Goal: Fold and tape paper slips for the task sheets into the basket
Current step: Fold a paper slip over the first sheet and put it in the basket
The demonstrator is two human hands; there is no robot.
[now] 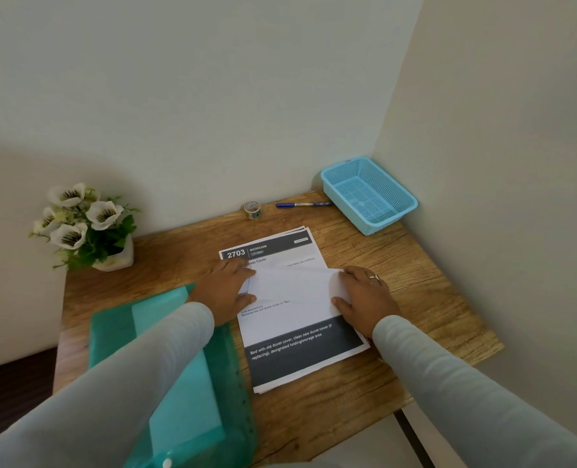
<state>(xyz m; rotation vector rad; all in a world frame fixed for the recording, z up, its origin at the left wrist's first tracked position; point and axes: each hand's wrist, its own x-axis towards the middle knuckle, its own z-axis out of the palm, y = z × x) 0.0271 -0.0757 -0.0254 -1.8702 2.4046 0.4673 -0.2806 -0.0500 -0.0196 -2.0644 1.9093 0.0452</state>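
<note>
Pale walls meet in a corner behind a wooden table (402, 261), seen from the head camera; a stack of task sheets (300, 359) lies near the middle, its long axis running away from the person and leaning a little left, with the "2703 BEDROOM" header at the far end; a blank white paper slip (290, 287) lies across the stack, its long axis running left to right between the hands; the left hand (228, 288) presses its left end with straight, flat fingers; the right hand (363, 295), wearing a ring (374, 277), rests nearly straight fingers on the right end; the blue basket (412, 201) sits in the far right corner, a pen (302, 205) and tape roll (252, 209) to its left; a green folder (179, 366) lies near left, potted flowers (84, 228) beyond it.
</note>
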